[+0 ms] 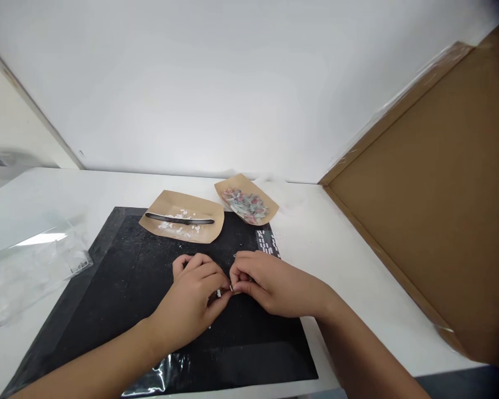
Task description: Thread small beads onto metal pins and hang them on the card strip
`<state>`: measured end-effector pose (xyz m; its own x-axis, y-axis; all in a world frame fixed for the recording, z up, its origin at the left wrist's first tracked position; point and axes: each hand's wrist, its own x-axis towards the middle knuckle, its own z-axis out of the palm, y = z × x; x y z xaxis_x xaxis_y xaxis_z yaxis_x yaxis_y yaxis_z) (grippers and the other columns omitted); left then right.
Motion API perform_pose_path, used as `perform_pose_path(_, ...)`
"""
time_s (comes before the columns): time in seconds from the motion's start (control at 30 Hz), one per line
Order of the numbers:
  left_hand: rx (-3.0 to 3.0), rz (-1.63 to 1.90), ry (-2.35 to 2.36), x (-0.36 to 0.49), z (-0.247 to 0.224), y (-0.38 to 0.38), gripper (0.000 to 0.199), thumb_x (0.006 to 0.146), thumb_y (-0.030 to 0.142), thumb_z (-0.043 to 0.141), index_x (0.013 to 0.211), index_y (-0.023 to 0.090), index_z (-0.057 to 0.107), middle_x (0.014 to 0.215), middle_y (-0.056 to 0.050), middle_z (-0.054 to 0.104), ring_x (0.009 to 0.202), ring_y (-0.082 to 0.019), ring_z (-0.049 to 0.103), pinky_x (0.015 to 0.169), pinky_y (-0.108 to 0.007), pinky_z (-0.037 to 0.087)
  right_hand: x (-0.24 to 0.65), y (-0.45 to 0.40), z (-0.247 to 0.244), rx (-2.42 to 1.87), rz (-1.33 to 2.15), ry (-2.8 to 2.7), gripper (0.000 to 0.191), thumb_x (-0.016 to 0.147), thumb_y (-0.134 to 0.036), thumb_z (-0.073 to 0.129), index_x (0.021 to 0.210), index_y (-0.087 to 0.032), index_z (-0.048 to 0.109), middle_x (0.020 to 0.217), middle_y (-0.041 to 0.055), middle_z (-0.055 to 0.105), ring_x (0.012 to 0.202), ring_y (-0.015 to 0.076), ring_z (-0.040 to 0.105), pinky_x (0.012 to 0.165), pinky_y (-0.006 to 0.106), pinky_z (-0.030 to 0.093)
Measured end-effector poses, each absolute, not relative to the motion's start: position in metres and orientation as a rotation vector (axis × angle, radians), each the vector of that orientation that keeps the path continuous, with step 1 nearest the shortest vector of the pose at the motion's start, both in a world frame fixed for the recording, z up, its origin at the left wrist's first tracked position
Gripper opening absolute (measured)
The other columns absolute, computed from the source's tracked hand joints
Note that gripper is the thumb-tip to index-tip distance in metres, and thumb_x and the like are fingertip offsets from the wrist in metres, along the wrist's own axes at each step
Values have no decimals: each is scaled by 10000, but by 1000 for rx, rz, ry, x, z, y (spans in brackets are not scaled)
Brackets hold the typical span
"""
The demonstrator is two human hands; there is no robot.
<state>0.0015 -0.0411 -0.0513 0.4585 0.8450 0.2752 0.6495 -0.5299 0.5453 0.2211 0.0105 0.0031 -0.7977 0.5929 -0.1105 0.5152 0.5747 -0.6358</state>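
My left hand (pixel 195 291) and my right hand (pixel 270 280) meet fingertip to fingertip above a black mat (pixel 108 288). Between the pinched fingertips of my right hand shows a tiny white piece (pixel 231 287). Thumb and fingers of my left hand close on something small, mostly hidden, with a white bit (pixel 218 292) showing. Just right of my right hand's knuckles, a sheet of small white rectangles (pixel 268 242) lies at the mat's edge.
Behind my hands, a brown paper tray (pixel 212 235) holds white bits and a long slim black tool (pixel 178 220). Another paper tray (pixel 273 209) carries several small coloured pieces (pixel 245 205). Clear plastic bags (pixel 37 271) lie left; a cardboard panel (pixel 432 194) stands right.
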Motion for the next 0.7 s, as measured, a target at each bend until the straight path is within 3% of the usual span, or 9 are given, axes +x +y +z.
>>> perform_pose_path(0.7,2358,754,1288,1,-54,-41,157,974,265,664,826,247,715,929,8,764,1010,-229,580,951,-468,232,217,8,1,-978,993,-2704,109,1003,-134,587,942,-205,642,975,21,672,947,188,602,830,316,440)
